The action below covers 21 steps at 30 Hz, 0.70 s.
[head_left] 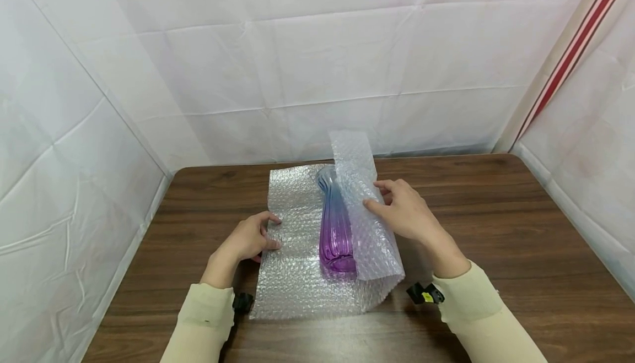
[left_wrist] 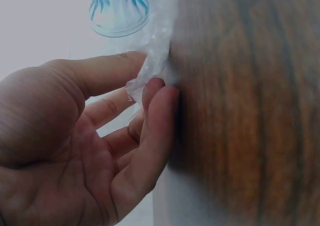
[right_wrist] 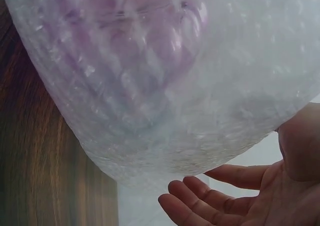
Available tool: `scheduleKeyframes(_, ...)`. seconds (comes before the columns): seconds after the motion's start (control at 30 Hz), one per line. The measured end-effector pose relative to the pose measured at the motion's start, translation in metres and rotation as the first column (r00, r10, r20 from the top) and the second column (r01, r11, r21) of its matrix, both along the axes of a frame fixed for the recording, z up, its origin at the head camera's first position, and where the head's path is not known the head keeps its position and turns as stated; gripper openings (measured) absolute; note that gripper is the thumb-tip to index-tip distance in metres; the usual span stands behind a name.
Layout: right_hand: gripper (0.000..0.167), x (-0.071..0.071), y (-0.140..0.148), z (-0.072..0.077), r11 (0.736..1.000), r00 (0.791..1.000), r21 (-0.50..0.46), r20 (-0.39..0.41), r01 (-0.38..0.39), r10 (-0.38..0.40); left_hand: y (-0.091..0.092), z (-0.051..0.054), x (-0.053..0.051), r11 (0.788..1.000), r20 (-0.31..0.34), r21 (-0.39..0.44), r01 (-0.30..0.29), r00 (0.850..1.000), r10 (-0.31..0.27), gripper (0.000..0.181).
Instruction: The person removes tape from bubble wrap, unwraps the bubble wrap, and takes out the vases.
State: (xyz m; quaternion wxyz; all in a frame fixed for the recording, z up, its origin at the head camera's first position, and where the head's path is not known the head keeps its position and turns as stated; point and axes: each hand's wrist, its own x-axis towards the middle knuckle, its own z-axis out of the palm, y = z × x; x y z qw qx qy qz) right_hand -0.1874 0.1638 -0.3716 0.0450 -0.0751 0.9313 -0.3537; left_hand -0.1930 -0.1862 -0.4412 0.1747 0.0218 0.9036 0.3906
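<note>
A glass vase [head_left: 336, 231], blue at the neck and purple at the base, lies on a sheet of bubble wrap [head_left: 297, 291]. The sheet's right part is folded up and leans over the vase's right side. My left hand [head_left: 250, 236] pinches the sheet's left edge; in the left wrist view that edge sits between thumb and fingers, near the vase's clear-blue rim [left_wrist: 120, 28]. My right hand [head_left: 407, 209] touches the outside of the raised flap [head_left: 364, 214] with thumb and fingertips, its fingers loosely extended. Through the wrap, the right wrist view shows the purple base blurred.
Under the sheet is a dark brown wooden table [head_left: 496, 231]. White cloth walls [head_left: 317, 65] stand behind it and at both sides, with a red-striped band [head_left: 570, 60] at the right corner. Both wrists carry small black devices [head_left: 425, 293].
</note>
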Motion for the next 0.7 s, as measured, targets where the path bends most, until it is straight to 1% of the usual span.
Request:
scheduleKeyframes(0.13,0.065,-0.0001,0.0005,0.0007,1.000,1.000,-0.007,-0.010,-0.006,0.006,0.0003,0.0005,-0.0004,1.000,-0.002,-0.003,-0.001,1.000,0.001,0.054)
scheduleKeyframes(0.3,0.063,-0.0017,0.0015,0.0002,1.000,1.000,-0.002,-0.011,-0.007,0.007,0.0004,0.0009,-0.0008,1.000,0.012,-0.005,-0.002,1.000,0.002,0.053)
scheduleKeyframes(0.5,0.062,-0.0048,0.0031,-0.0017,0.999,0.999,-0.033,0.028,-0.016,0.017,0.0003,0.0008,-0.0005,1.000,0.013,-0.006,0.002,1.000,-0.001,0.053)
scheduleKeyframes(0.7,0.065,-0.0029,0.0028,-0.0019,0.998,0.998,-0.053,0.063,-0.020,0.023,0.0001,0.0007,-0.0006,1.000,0.017,-0.009,0.003,1.000,-0.003,0.053)
